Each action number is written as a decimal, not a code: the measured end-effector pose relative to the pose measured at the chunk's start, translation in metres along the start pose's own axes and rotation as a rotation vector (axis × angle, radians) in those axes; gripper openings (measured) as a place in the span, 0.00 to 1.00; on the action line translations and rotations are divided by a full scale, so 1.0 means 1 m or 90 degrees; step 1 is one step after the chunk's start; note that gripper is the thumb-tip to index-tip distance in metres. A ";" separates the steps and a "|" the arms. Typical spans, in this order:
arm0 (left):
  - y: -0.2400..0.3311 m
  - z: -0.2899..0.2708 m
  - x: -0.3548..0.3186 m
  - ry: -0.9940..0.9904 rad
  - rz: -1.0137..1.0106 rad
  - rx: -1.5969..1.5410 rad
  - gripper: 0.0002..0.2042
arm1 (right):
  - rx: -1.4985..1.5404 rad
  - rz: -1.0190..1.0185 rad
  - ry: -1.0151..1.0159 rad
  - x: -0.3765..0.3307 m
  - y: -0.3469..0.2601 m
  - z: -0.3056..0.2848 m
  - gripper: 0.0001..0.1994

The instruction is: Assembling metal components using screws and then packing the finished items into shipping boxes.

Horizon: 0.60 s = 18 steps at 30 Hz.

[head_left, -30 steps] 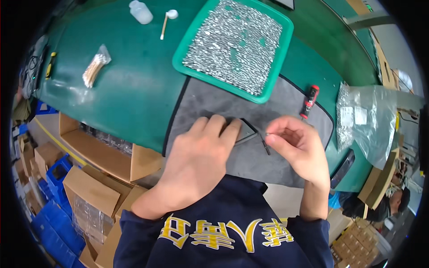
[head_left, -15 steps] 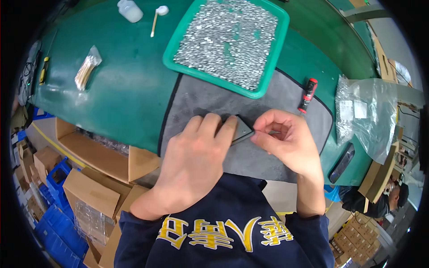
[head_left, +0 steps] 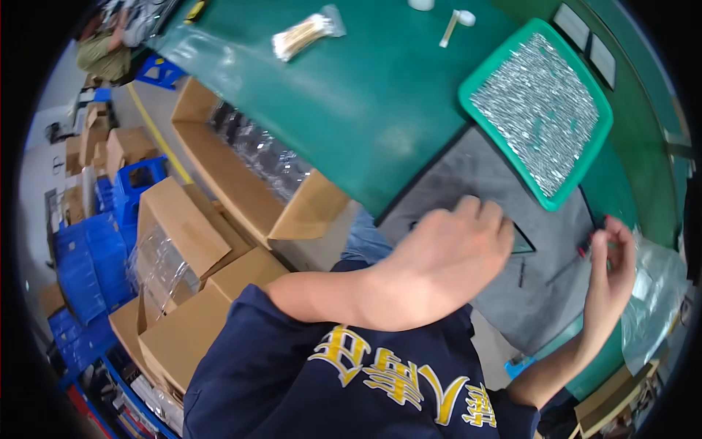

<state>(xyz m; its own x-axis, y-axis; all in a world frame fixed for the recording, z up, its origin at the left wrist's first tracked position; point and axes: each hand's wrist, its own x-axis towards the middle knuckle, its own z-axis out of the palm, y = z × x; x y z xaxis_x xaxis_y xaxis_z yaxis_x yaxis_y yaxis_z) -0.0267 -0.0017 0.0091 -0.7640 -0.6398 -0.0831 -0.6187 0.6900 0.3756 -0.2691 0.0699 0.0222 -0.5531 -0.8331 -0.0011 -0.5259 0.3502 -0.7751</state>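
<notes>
My left hand (head_left: pixel 439 260) lies palm down on a grey mat (head_left: pixel 497 172), its fingers over a flat black piece whose pointed corner (head_left: pixel 523 245) sticks out to the right. My right hand (head_left: pixel 613 260) is at the mat's right edge, fingers curled around the red end of a small screwdriver (head_left: pixel 583 250); whether it grips it is unclear. A short thin black pin (head_left: pixel 521 273) lies loose on the mat between the hands. Beyond the mat sits a green tray (head_left: pixel 604 150) full of small silvery parts.
Open cardboard boxes (head_left: pixel 241 183) with bagged parts stand on the floor to my left, with blue crates (head_left: pixel 88 271) further out. On the green table (head_left: pixel 380 95) lie a bag of pale sticks (head_left: pixel 303 35) and a clear plastic bag (head_left: pixel 651 293) at the right edge.
The view has swung left and down toward the boxes. My right hand has moved away from the left one to the mat's right edge, and the thin black pin now lies on the mat.
</notes>
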 end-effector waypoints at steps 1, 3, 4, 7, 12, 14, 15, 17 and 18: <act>-0.001 -0.002 0.000 0.011 0.010 -0.003 0.17 | -0.157 0.010 0.021 0.004 0.002 -0.005 0.22; -0.011 -0.002 -0.004 0.005 0.003 -0.037 0.16 | -0.323 0.036 0.010 0.020 0.012 0.002 0.27; -0.012 -0.004 -0.006 0.007 -0.010 -0.048 0.16 | -0.325 0.024 -0.012 0.022 0.016 0.008 0.27; -0.013 0.000 -0.006 0.049 -0.025 -0.080 0.17 | -0.428 -0.023 -0.046 0.033 0.030 0.019 0.25; -0.011 0.003 -0.003 0.059 -0.024 -0.105 0.18 | 0.092 -0.050 0.032 0.035 0.003 -0.004 0.18; -0.013 0.000 -0.002 0.047 -0.015 -0.113 0.18 | 0.335 -0.074 0.062 0.029 -0.031 0.003 0.16; -0.014 0.000 -0.002 0.041 -0.009 -0.116 0.18 | 0.580 -0.098 0.093 0.027 -0.043 0.006 0.17; -0.014 -0.001 -0.002 0.041 -0.012 -0.113 0.18 | 0.638 -0.131 -0.044 0.025 -0.053 0.004 0.16; -0.014 -0.002 -0.002 0.040 -0.012 -0.112 0.18 | 0.690 -0.163 -0.180 0.025 -0.057 0.003 0.17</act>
<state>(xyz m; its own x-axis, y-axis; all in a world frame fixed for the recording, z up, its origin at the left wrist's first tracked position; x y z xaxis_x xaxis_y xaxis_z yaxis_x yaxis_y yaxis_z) -0.0165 -0.0107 0.0058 -0.7367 -0.6753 -0.0360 -0.5870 0.6120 0.5300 -0.2505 0.0280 0.0643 -0.2738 -0.9409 0.1992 0.3062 -0.2816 -0.9094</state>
